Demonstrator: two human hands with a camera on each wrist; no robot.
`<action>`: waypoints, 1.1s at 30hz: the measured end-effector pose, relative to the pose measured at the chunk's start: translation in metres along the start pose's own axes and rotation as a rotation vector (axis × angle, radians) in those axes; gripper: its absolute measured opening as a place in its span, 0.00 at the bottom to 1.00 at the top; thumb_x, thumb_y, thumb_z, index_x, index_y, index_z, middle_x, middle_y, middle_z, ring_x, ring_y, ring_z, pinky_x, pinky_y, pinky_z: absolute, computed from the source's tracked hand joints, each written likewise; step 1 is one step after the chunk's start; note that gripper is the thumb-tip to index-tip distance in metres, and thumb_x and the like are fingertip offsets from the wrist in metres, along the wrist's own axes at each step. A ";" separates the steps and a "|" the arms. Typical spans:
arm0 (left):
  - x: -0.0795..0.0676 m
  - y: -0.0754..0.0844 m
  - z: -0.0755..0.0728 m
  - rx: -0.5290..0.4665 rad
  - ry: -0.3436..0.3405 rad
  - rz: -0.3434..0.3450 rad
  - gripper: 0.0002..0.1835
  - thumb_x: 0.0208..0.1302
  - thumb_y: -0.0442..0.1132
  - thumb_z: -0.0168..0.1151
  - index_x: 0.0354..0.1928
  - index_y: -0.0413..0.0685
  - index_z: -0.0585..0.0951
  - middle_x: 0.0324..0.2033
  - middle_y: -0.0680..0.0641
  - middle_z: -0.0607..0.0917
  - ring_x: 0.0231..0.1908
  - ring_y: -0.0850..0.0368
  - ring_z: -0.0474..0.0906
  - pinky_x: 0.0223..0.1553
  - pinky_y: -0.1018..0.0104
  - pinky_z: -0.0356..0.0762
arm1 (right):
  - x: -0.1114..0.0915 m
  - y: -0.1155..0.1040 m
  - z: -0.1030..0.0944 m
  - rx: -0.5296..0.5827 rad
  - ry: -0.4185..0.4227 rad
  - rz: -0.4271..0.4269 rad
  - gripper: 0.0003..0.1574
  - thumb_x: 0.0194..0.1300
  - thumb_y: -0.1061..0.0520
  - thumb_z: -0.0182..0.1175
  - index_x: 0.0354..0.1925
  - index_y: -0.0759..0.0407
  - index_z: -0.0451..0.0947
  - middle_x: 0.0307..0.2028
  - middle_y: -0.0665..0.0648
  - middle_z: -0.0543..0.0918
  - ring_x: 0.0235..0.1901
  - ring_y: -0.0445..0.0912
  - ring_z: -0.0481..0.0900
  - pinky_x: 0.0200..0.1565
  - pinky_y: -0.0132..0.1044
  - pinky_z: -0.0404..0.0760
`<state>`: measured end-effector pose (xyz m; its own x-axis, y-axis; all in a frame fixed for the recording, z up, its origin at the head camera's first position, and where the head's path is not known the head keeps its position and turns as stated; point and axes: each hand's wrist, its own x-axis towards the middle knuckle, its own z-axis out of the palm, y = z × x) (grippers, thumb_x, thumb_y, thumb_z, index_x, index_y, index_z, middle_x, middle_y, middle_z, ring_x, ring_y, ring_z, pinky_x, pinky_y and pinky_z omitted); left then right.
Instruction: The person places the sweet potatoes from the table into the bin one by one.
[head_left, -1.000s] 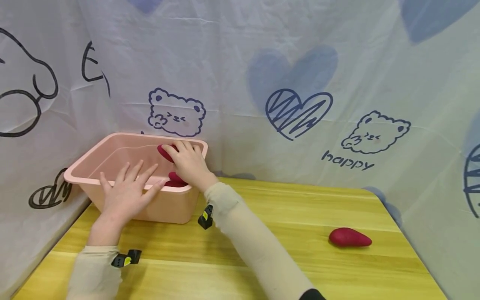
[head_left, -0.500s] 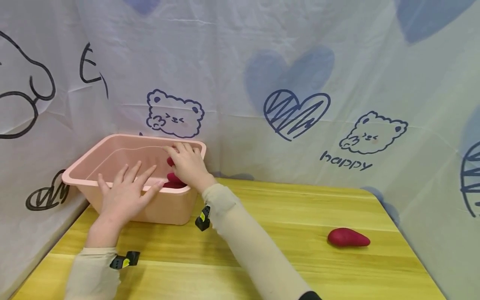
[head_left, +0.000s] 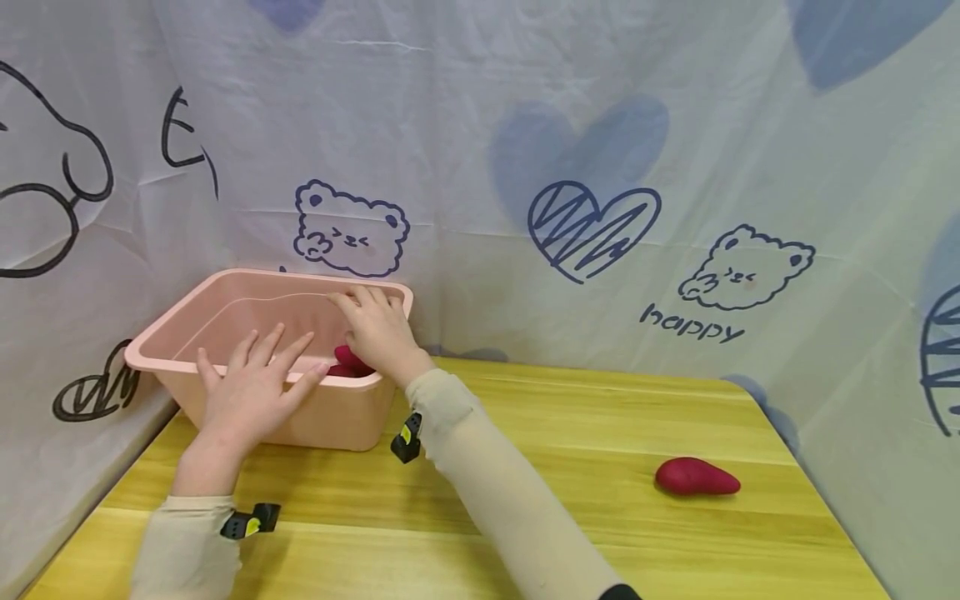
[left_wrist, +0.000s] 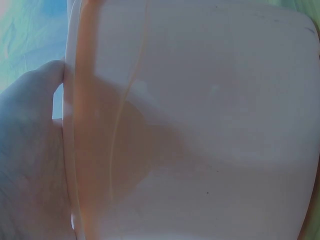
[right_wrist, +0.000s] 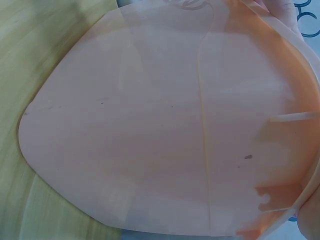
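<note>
A pink plastic basin stands at the table's left back. My left hand rests over its near rim with fingers spread and fairly straight. My right hand reaches over the basin's right end, fingers bent slightly down, with nothing visible in them. Below that hand, red sweet potatoes lie inside, partly hidden by the rim and the hand. Another red sweet potato lies on the table to the right. Both wrist views mostly show the basin's outer wall, with part of my left hand at the rim.
The wood-patterned table extends to the right of the basin. A pale curtain with drawn hearts and bears hangs behind and at both sides. The basin stands close to it at the back left.
The sweet potato in my right hand went lower into the basin and is no longer visible at the fingers. My left hand and the sweet potato on the table have stayed put.
</note>
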<state>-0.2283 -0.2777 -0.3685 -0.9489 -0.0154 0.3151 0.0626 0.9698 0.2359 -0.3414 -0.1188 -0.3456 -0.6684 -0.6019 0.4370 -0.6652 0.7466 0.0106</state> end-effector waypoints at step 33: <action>0.001 0.000 0.001 0.004 0.008 0.000 0.39 0.67 0.73 0.35 0.72 0.60 0.64 0.73 0.35 0.60 0.70 0.29 0.50 0.61 0.18 0.24 | -0.007 0.003 -0.003 -0.103 0.107 0.046 0.28 0.70 0.42 0.54 0.66 0.42 0.68 0.62 0.47 0.74 0.64 0.44 0.70 0.65 0.45 0.70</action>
<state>-0.2290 -0.2773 -0.3688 -0.9464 -0.0170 0.3224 0.0617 0.9707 0.2323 -0.3379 -0.1121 -0.3460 -0.6543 -0.5368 0.5327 -0.5934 0.8011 0.0784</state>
